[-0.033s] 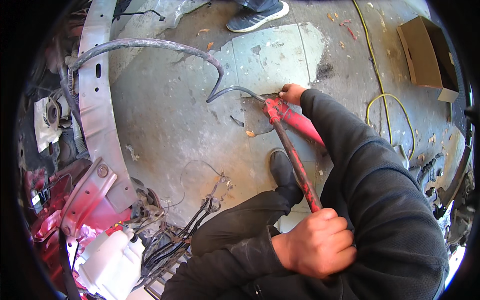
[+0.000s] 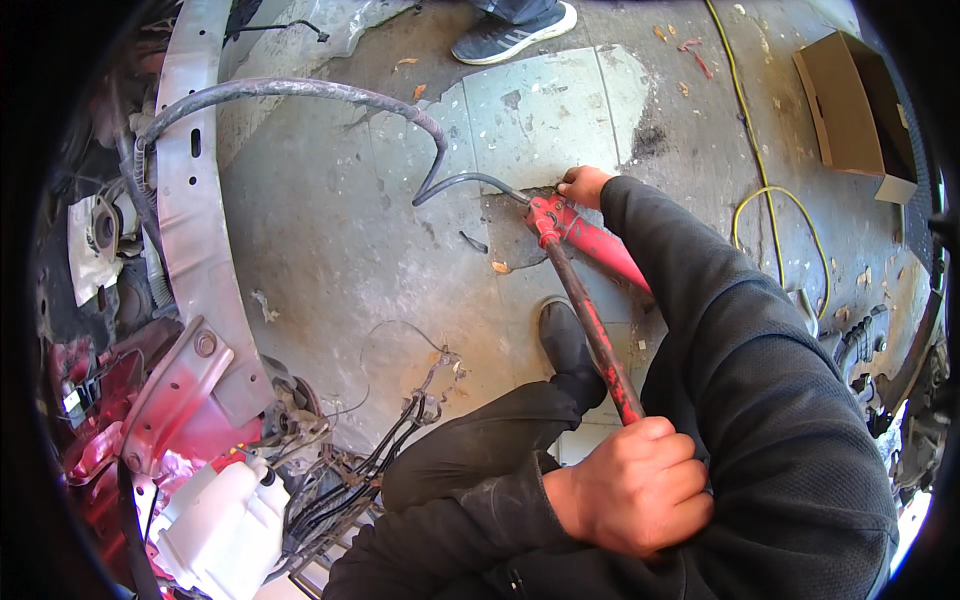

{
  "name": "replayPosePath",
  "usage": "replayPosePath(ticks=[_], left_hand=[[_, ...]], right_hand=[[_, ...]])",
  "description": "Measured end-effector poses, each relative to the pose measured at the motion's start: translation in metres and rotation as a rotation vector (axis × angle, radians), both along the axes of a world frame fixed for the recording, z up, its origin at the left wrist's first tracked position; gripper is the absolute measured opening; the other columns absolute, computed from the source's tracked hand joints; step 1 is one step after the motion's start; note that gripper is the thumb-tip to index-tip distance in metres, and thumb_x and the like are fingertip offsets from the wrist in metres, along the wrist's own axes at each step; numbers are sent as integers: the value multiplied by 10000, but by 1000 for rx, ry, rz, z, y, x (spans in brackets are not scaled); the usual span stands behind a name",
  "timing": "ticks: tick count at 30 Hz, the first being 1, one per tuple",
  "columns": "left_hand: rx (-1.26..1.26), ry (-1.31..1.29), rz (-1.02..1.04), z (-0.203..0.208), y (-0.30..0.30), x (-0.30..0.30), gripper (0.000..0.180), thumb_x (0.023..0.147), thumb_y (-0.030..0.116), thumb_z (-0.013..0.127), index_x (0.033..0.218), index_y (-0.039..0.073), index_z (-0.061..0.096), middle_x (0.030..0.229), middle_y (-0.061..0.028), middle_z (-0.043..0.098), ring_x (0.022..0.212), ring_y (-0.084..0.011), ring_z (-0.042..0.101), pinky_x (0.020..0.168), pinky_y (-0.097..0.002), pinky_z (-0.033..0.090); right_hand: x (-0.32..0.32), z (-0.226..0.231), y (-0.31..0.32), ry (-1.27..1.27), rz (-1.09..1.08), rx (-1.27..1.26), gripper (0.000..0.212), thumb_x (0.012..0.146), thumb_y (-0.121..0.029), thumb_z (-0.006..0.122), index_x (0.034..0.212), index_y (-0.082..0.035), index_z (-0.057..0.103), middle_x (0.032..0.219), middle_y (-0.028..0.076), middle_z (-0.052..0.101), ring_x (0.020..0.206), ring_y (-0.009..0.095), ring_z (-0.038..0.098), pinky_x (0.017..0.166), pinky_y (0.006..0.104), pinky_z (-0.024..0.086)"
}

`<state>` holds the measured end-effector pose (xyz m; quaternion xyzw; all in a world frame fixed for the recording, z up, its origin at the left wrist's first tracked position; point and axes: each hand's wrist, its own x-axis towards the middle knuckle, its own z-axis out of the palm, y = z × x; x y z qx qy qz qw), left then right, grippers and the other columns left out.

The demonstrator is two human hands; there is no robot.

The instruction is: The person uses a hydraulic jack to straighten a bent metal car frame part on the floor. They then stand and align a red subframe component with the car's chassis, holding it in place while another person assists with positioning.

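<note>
A red hydraulic hand pump lies on the floor, its worn red lever handle slanting back toward me. My left hand is closed in a fist around the lever's near end. Beyond the pump's head, my right hand reaches in with bent fingers pressed together. Whatever those fingertips pinch is too small or hidden to make out. A dark hose leaves the pump head, kinks, and arcs left as a thicker grey section over a bare metal car frame beam.
Opened car bodywork with a white plastic tank and loose black wiring fills the lower left. Another person's shoe stands at the far edge. A yellow cord and an open cardboard box lie at the right.
</note>
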<state>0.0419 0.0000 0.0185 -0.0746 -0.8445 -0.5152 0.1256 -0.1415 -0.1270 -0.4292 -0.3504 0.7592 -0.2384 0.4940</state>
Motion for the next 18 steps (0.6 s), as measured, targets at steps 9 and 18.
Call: replayPosePath(ticks=[9,18], left_hand=[[0,5,-5,-1,0,1,257,640,347,647,718,111,582,736,-37,490,670,-234,524,621,-396,391],[-7,-13,-14,0,1,-4,295,613,360,695,719,123,557,737,-38,485,665,-236,514,617,-402,378]], right_hand=[[-1,27,-1,45,19,-115,358,932,-97,747,1280,-115,826,1197,189,844,1149,367,806,1017,447,620],[9,38,22,74,6,-256,450,952,-57,721,1390,-158,755,1250,276,787,1216,448,759,1051,497,604]])
